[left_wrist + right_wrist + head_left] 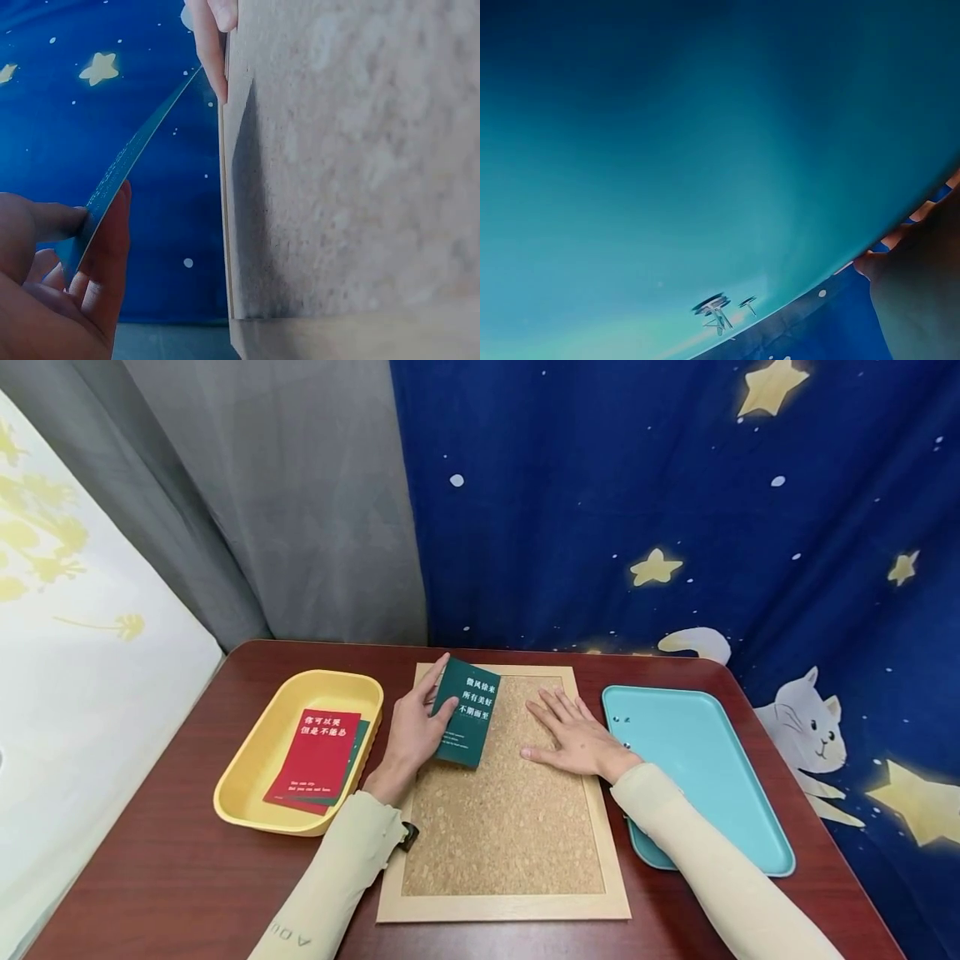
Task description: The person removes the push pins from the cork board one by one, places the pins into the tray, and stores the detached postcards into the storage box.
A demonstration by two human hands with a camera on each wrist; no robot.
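Note:
My left hand [411, 731] pinches a dark green card [468, 727] with white lettering, thumb on its printed face and fingers behind. The card is held tilted over the upper left of a wood-framed cork board [502, 835]. In the left wrist view the card [124, 169] appears nearly edge-on, raised off the cork, with a shadow on the board. Fingers spread, my right hand [573, 739] rests palm down on the board's upper right. Only part of that hand [900, 244] shows at the edge of the right wrist view.
Left of the board, a yellow basket [243, 760] holds red cards [322, 747] and a green one [356, 756]. A light blue tray [705, 777] stands on the right; several small metal thumbtacks [712, 304] lie near its left edge. Curtains hang behind the dark red table [165, 868].

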